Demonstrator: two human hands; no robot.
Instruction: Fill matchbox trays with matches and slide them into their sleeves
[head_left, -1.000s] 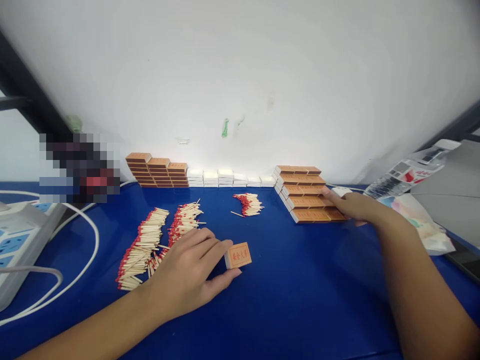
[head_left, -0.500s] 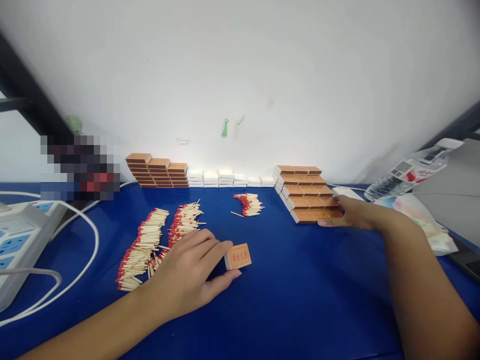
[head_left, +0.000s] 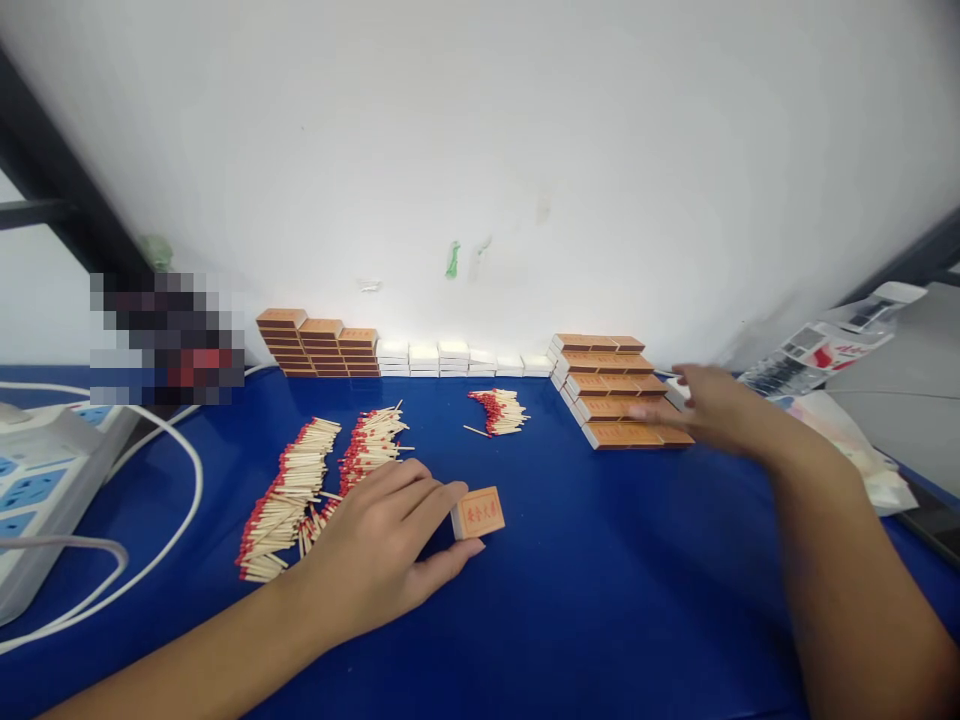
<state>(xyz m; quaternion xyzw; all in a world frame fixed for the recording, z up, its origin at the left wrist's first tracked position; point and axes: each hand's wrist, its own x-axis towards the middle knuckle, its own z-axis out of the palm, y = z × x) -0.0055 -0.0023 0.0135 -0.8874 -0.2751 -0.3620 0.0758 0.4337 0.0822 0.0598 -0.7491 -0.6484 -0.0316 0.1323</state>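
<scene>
My left hand [head_left: 382,545] rests on the blue table [head_left: 600,580] and pinches a single orange matchbox [head_left: 478,512] between thumb and fingertips. Just left of it lie rows of red-tipped matches [head_left: 300,480]. My right hand [head_left: 712,410] hovers, blurred by motion, at the right end of a stepped stack of orange matchboxes [head_left: 611,395]; its fingers stretch over the lower boxes and I cannot make out whether they hold anything.
A smaller bunch of matches [head_left: 499,410] lies mid-table. More orange matchboxes [head_left: 319,345] and white inner trays [head_left: 450,357] line the wall. A white power strip [head_left: 37,480] with cables sits at the left. Printed packets [head_left: 825,355] lie at the right.
My right hand has lifted slightly from the table beside the stepped stack and moved up over its right end. The left hand and its matchbox have stayed still.
</scene>
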